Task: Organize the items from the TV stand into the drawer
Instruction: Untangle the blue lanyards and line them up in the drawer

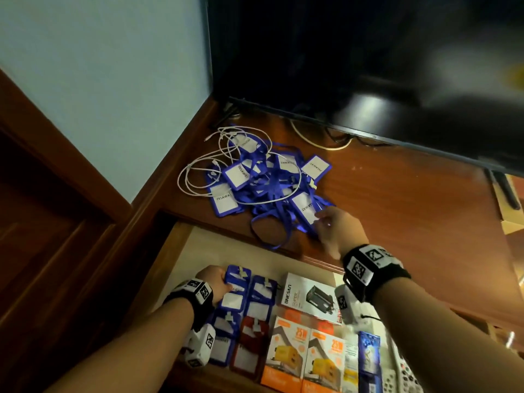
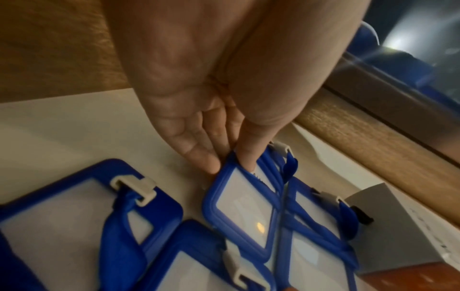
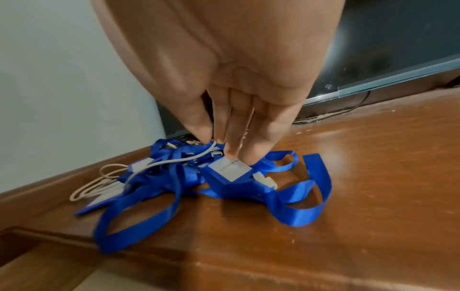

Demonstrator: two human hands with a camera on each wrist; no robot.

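Now both hands are busy, one at the pile and one in the drawer.

Right hand (image 3: pixel 231 126) reaches forward, fingertips closing on the nearest blue badge holder (image 3: pixel 230 170) atop the tangled pile (image 1: pixel 261 182) on the TV stand (image 1: pixel 397 199). Left hand (image 2: pixel 211 122) pinches a badge holder (image 2: pixel 245 206) in the drawer (image 1: pixel 181 251), directly below and nearer the body.

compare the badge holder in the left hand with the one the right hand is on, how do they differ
The left hand pinches a badge holder in the drawer, among holders laid in neat rows. The right hand's badge holder sits on the TV stand, in a tangled pile with lanyards and a white cable. Both are blue-framed.
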